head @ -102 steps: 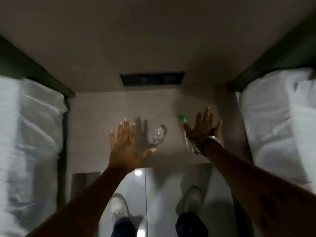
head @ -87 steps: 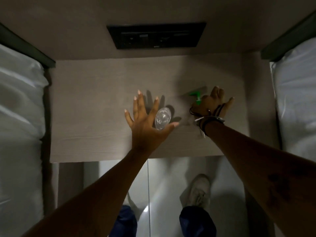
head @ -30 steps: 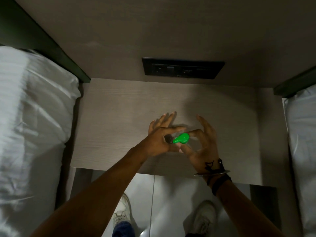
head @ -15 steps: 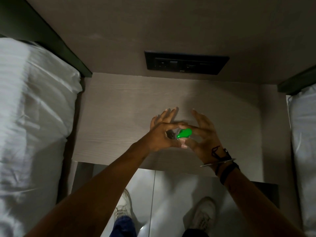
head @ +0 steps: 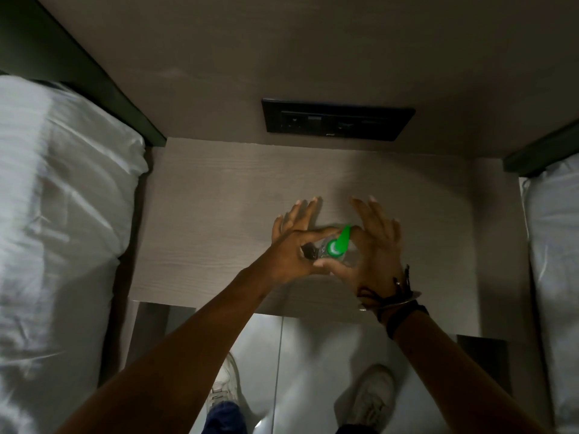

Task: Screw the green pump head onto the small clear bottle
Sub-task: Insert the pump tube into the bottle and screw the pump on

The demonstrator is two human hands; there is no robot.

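Nearest the camera: two pale shoes [head: 374,399] on glossy, reflective floor tiles [head: 313,349], dark blue trouser cuffs above them. Both bare forearms reaching forward over the near edge of a table [head: 219,195] with matt, pale, wood-grain top.

Left hand [head: 293,250]: thumb and forefinger curled round the bottle [head: 321,247], remaining fingers [head: 300,211] spread and straight, pointing away. Bottle small, clear, glinting plastic; mostly hidden by both hands. Long axis near vertical, seen from above, mouth end toward the camera. Whether its base is on the table or lifted: cannot tell.

Right hand [head: 372,249]: thumb and forefinger pinched about the pump head [head: 337,244], other fingers fanned open. Dark cords and a thin metal bangle [head: 391,300] at the right wrist, dark mark on the back of the hand.

Pump head: bright green, smooth plastic, round top with a tapering spout. Seated on top of the bottle, between the two hands, above the middle of the table. Spout pointing away and slightly right, toward the wall. Thread engagement hidden.

Flanking the table: white, creased bedding [head: 59,214] on the left, more white bedding [head: 554,245] on the right, each under a dark frame edge.

Farthest: plain matt grey wall with a black rectangular socket panel [head: 338,123], set just above the table's back edge.
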